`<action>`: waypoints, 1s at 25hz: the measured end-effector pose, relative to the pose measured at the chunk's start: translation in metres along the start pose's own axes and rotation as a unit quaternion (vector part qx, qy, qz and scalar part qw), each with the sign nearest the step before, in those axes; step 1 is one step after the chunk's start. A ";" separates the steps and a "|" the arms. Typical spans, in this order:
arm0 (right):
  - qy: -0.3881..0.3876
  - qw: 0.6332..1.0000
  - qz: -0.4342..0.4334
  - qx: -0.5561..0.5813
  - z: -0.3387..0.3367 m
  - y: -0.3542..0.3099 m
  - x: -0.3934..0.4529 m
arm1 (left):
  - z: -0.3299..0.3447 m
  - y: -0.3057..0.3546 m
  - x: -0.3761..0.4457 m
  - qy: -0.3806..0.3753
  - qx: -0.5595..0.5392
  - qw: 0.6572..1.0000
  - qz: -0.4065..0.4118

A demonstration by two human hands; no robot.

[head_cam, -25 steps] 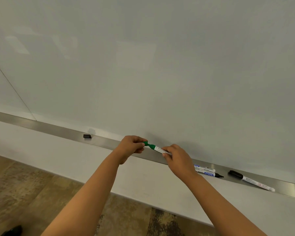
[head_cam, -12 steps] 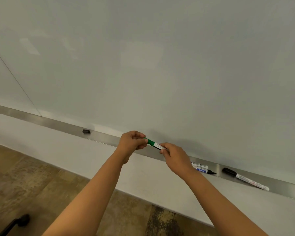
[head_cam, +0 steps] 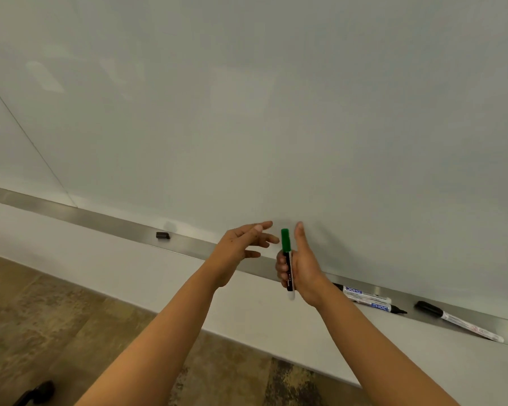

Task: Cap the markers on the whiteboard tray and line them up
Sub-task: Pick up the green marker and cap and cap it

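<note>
My right hand point(head_cam: 301, 268) grips a green marker point(head_cam: 286, 253) upright, its green cap on and pointing up, just in front of the metal whiteboard tray point(head_cam: 100, 221). My left hand point(head_cam: 244, 244) hovers just left of the marker with fingers spread and nothing in it. Two markers with blue labels point(head_cam: 367, 298) lie side by side on the tray right of my right hand; one shows a bare black tip. Farther right lies a black-capped white marker point(head_cam: 458, 320). A loose black cap point(head_cam: 162, 235) sits on the tray to the left.
The whiteboard point(head_cam: 276, 112) fills the upper view, with a white wall strip below the tray and a brown patterned floor point(head_cam: 56, 312) underneath. A dark object point(head_cam: 35, 394) shows at the bottom left corner.
My left hand let go of the green cap end and opened. My right hand turned the green marker from lying sideways to upright.
</note>
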State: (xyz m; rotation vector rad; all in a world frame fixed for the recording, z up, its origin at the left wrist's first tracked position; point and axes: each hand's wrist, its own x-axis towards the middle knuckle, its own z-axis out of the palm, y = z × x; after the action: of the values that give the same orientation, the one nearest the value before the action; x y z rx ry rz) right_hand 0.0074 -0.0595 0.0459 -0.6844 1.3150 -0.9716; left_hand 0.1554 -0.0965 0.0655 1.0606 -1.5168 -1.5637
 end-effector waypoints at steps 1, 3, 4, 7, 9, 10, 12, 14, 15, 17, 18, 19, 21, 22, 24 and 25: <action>-0.010 0.997 0.012 0.072 0.007 -0.005 0.005 | -0.013 0.001 0.003 0.007 -0.014 1.000 0.004; -0.012 0.982 0.024 0.188 0.017 -0.010 0.013 | -0.040 -0.003 0.009 0.056 -0.026 0.998 -0.007; -0.014 0.973 0.021 0.230 0.021 -0.012 0.016 | -0.054 -0.008 0.012 0.084 -0.016 0.996 -0.019; -0.027 0.946 -0.024 0.321 0.027 -0.018 0.026 | -0.094 -0.030 0.024 0.134 0.040 0.988 -0.065; -0.037 0.931 -0.056 0.360 0.030 -0.021 0.031 | -0.118 -0.046 0.032 0.159 0.063 0.980 -0.102; -0.038 0.924 -0.070 0.373 0.031 -0.022 0.033 | -0.127 -0.054 0.036 0.164 0.079 0.976 -0.119; -0.028 0.914 -0.096 0.393 0.035 -0.024 0.036 | -0.141 -0.069 0.040 0.154 0.115 0.971 -0.141; 0.005 0.910 -0.116 0.397 0.039 -0.026 0.039 | -0.148 -0.078 0.044 0.137 0.144 0.969 -0.146; 0.028 0.910 -0.122 0.394 0.041 -0.026 0.040 | -0.150 -0.081 0.046 0.131 0.154 0.969 -0.145; 0.081 0.909 -0.129 0.388 0.043 -0.027 0.043 | -0.152 -0.086 0.049 0.124 0.174 0.967 -0.141; 0.106 0.906 -0.135 0.387 0.044 -0.028 0.044 | -0.152 -0.088 0.050 0.122 0.184 0.965 -0.139; 0.126 0.902 -0.141 0.387 0.046 -0.028 0.046 | -0.153 -0.089 0.051 0.121 0.194 0.964 -0.137; 0.143 0.906 -0.143 0.371 0.049 -0.027 0.051 | -0.155 -0.092 0.054 0.117 0.223 0.959 -0.128; 0.144 0.922 -0.138 0.332 0.049 -0.027 0.053 | -0.156 -0.093 0.055 0.115 0.244 0.955 -0.123; 0.180 0.970 -0.129 0.101 0.049 -0.023 0.058 | -0.159 -0.093 0.058 0.119 0.286 0.944 -0.112; 0.203 0.966 -0.131 -0.095 0.047 -0.017 0.060 | -0.160 -0.092 0.059 0.127 0.307 0.937 -0.106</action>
State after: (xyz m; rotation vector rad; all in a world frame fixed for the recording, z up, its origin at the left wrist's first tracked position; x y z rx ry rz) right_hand 0.0492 -0.1249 0.0399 -0.8529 1.7236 -1.2567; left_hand 0.2812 -0.2112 -0.0272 1.7507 -1.7938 -1.0320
